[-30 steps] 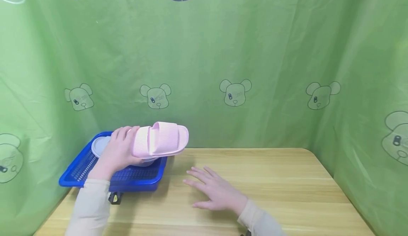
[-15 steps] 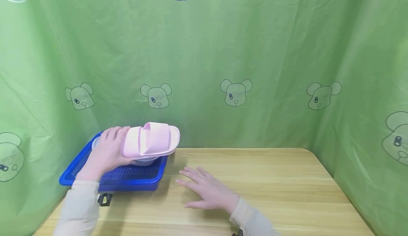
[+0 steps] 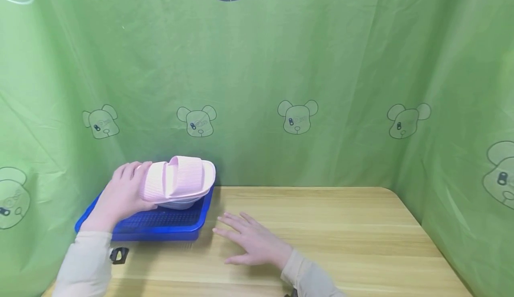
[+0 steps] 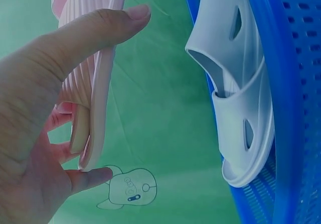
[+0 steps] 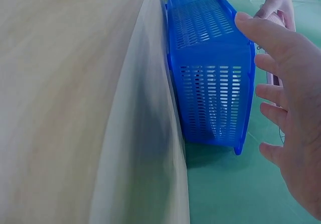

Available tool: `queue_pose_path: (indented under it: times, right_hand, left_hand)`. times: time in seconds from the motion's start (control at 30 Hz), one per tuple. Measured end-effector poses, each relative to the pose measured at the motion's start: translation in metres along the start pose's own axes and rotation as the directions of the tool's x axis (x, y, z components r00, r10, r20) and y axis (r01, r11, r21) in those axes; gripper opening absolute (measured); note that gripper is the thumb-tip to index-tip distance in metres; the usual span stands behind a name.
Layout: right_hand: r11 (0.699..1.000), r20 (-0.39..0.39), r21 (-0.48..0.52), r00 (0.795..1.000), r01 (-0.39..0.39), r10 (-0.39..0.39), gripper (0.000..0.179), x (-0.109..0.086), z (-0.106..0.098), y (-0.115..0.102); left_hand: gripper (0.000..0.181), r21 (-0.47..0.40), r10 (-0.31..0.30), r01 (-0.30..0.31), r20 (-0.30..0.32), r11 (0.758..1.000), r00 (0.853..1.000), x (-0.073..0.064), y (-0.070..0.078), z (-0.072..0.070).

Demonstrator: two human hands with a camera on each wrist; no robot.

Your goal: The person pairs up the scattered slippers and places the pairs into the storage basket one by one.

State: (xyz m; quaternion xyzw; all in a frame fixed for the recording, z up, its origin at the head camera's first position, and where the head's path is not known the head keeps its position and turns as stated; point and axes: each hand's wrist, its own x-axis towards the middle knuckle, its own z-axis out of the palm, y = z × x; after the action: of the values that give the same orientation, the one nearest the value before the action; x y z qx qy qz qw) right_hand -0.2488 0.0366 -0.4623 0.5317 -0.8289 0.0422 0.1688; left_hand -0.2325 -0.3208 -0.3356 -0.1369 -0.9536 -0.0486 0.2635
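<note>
My left hand [image 3: 122,194] grips a nested pair of pink slippers [image 3: 188,176] with ribbed straps. In the left wrist view the thumb lies across one side of the pink slippers [image 4: 95,73], fingers on the other. They are held above a blue plastic basket [image 3: 168,230] at the table's left. Inside the basket lie light grey slippers [image 4: 225,38] with slots in their straps, mostly covered by the pink ones in the head view. My right hand [image 3: 257,243] holds nothing; its fingers are spread over the table, just right of the basket.
The basket stands on a light wood-grain table [image 3: 341,230], near its back left. A green curtain [image 3: 249,65] with bear prints surrounds the table at the back and both sides. A small black object [image 3: 119,255] shows beside the left sleeve.
My left hand has carried the pink slippers leftward, further over the basket. My right hand has drifted a little left as well, fingers still spread.
</note>
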Motion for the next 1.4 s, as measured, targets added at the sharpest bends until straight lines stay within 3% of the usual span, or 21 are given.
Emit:
queue_pose_path:
  times: [0.33, 0.83, 1.4]
  right_hand:
    - [1.0, 0.005, 0.013, 1.0, 0.001, -0.001, 0.079, 0.008, 0.001, -0.005]
    - [0.999, 0.026, 0.043, 1.0, -0.012, 0.011, 0.082, 0.022, 0.006, -0.009]
    - [0.999, 0.021, 0.033, 1.0, 0.009, -0.01, 0.084, 0.034, 0.007, -0.008]
  left_hand:
    - [0.109, 0.02, -0.011, 0.011, 0.031, 1.0, 0.999, -0.008, -0.009, -0.007]
    - [0.11, 0.059, 0.045, -0.046, 0.011, 0.997, 0.999, -0.016, -0.024, -0.011]
    - [0.113, 0.107, 0.083, -0.089, 0.056, 0.99, 0.995, -0.021, -0.037, -0.013]
